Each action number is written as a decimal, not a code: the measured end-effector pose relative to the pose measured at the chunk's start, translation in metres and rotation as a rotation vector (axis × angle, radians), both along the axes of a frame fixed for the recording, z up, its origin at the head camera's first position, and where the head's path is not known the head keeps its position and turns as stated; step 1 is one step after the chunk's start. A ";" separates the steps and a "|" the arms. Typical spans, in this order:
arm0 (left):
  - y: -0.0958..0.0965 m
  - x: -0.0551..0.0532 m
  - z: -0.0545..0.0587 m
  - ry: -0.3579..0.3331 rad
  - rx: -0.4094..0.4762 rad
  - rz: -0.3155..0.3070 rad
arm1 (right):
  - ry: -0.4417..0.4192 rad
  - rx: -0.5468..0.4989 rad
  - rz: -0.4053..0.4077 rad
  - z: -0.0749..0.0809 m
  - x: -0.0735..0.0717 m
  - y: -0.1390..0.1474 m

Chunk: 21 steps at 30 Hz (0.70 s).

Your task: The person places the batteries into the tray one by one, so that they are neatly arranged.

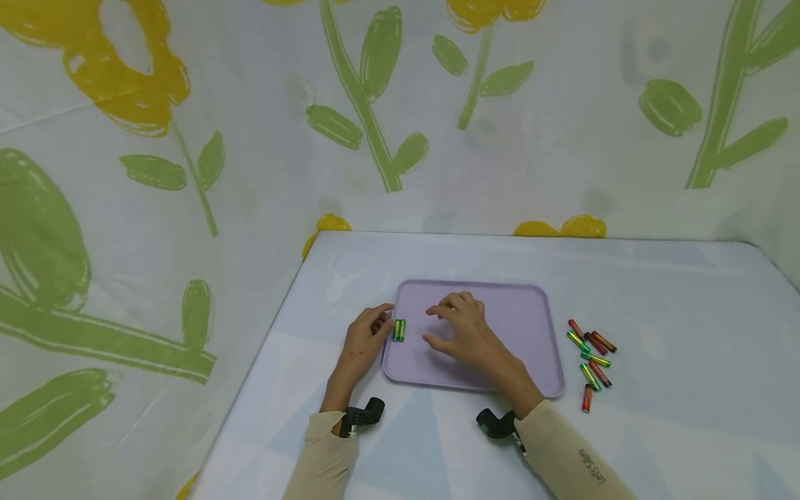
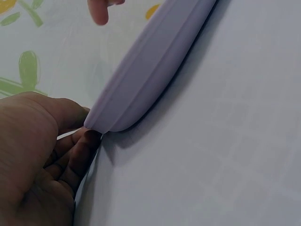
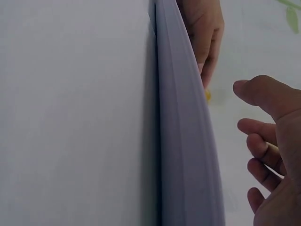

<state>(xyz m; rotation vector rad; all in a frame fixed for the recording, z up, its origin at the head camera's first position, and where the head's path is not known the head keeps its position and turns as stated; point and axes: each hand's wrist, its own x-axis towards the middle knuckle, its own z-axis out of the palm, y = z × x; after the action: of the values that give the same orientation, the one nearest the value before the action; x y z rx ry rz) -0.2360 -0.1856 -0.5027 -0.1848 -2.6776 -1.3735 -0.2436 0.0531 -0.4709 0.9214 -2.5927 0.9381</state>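
Observation:
A shallow lilac tray point(image 1: 512, 333) lies on the table. My left hand point(image 1: 364, 340) is at its left side; the left wrist view shows the thumb and curled fingers pinching the tray's rim point(image 2: 136, 70). Two green batteries point(image 1: 399, 330) lie side by side inside the tray, right by that hand. Over the tray's middle hovers my right hand point(image 1: 465, 333), thumb and fingers parted with nothing between them. In the right wrist view this right hand point(image 3: 277, 146) shows loosely bent fingers above the tray edge.
To the right of the tray, several loose red and green batteries point(image 1: 590, 357) lie scattered on the pale patterned tablecloth point(image 1: 700, 361). A cloth wall with printed flowers point(image 1: 500, 160) stands behind the table, and another side rises at the left. Each wrist carries a black camera mount point(image 1: 365, 414).

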 end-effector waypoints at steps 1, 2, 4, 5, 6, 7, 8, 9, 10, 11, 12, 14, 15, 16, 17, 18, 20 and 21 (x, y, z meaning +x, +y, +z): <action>0.000 0.000 0.000 0.004 0.001 -0.002 | -0.002 -0.006 0.001 0.001 0.001 0.003; 0.000 0.000 0.000 0.007 0.004 -0.002 | -0.004 -0.007 0.000 0.002 0.002 0.006; 0.000 0.000 0.001 0.023 0.003 -0.007 | -0.002 -0.010 -0.004 0.003 0.003 0.012; 0.000 -0.001 0.001 0.031 0.003 -0.009 | -0.002 -0.018 -0.005 0.003 0.004 0.015; 0.000 -0.001 0.001 0.036 0.005 -0.011 | -0.001 -0.027 -0.006 0.003 0.005 0.018; 0.000 -0.001 0.002 0.043 0.006 -0.014 | 0.003 -0.032 -0.011 0.003 0.006 0.021; 0.000 -0.001 0.002 0.041 0.009 -0.015 | 0.006 -0.037 -0.015 0.003 0.007 0.025; 0.000 -0.001 0.002 0.040 0.008 -0.016 | 0.012 -0.040 -0.019 0.003 0.008 0.028; 0.001 -0.001 0.002 0.037 0.009 -0.015 | 0.020 -0.042 -0.023 0.002 0.009 0.031; 0.001 -0.001 0.003 0.032 0.011 -0.012 | 0.029 -0.042 -0.026 0.002 0.009 0.034; 0.001 0.000 0.003 0.026 0.014 -0.011 | 0.038 -0.043 -0.029 0.001 0.010 0.037; 0.001 0.000 0.003 0.018 0.020 -0.009 | 0.047 -0.044 -0.037 0.000 0.012 0.043; 0.001 0.000 0.003 0.016 0.022 -0.009 | 0.052 -0.045 -0.040 -0.001 0.013 0.046; 0.002 0.001 0.003 0.011 0.026 -0.009 | 0.056 -0.046 -0.045 -0.002 0.014 0.049; 0.002 0.001 0.003 0.008 0.029 -0.010 | 0.052 -0.045 -0.051 -0.002 0.014 0.053; 0.002 0.002 0.003 0.002 0.033 -0.011 | 0.044 -0.045 -0.058 -0.003 0.015 0.056; 0.002 0.002 0.003 -0.005 0.033 -0.010 | 0.034 -0.046 -0.075 -0.004 0.017 0.064; 0.002 0.002 0.003 -0.008 0.033 -0.010 | 0.030 -0.047 -0.084 -0.004 0.018 0.068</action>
<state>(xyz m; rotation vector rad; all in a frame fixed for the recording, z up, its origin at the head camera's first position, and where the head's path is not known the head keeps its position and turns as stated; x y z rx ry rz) -0.2338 -0.1835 -0.4997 -0.1897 -2.6624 -1.4233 -0.2255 0.1207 -0.4754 0.8023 -2.5510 0.9511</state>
